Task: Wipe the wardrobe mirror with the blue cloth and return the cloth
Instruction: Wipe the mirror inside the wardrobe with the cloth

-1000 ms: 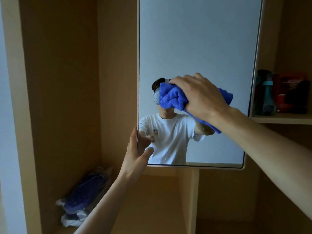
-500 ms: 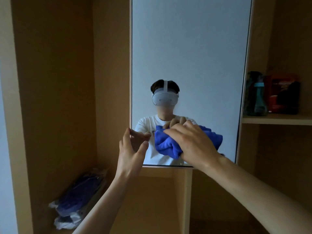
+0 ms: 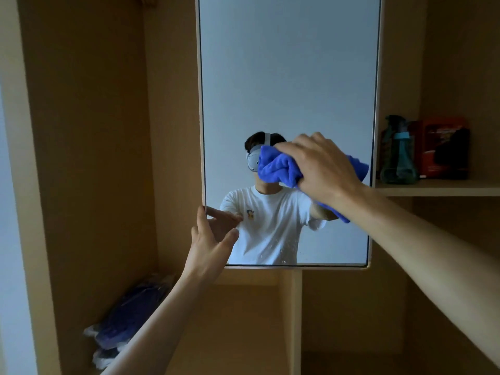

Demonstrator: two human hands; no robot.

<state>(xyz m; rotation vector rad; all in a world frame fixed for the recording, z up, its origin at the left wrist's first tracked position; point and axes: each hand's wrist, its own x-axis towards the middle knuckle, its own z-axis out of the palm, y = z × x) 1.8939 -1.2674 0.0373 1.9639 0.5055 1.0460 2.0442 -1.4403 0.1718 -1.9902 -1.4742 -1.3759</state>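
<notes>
The tall wardrobe mirror [image 3: 286, 77] hangs in a pale frame between wooden compartments. My right hand [image 3: 322, 166] grips a bunched blue cloth [image 3: 278, 169] and presses it against the glass at mid height, right of centre. My left hand [image 3: 211, 239] holds the mirror's lower left edge, fingers behind the edge and thumb in front. Small specks show on the glass near the bottom. A person in a white T-shirt is reflected in the mirror.
A shelf [image 3: 438, 186] to the right of the mirror carries a teal spray bottle [image 3: 397, 152] and a red box [image 3: 441, 147]. A plastic-wrapped blue bundle [image 3: 124, 326] lies at the bottom of the left compartment. A wooden divider [image 3: 296, 320] stands below the mirror.
My right hand swept the cloth down to the mirror's lower part, then back up to mid height. My left hand stayed on the mirror's lower left edge.
</notes>
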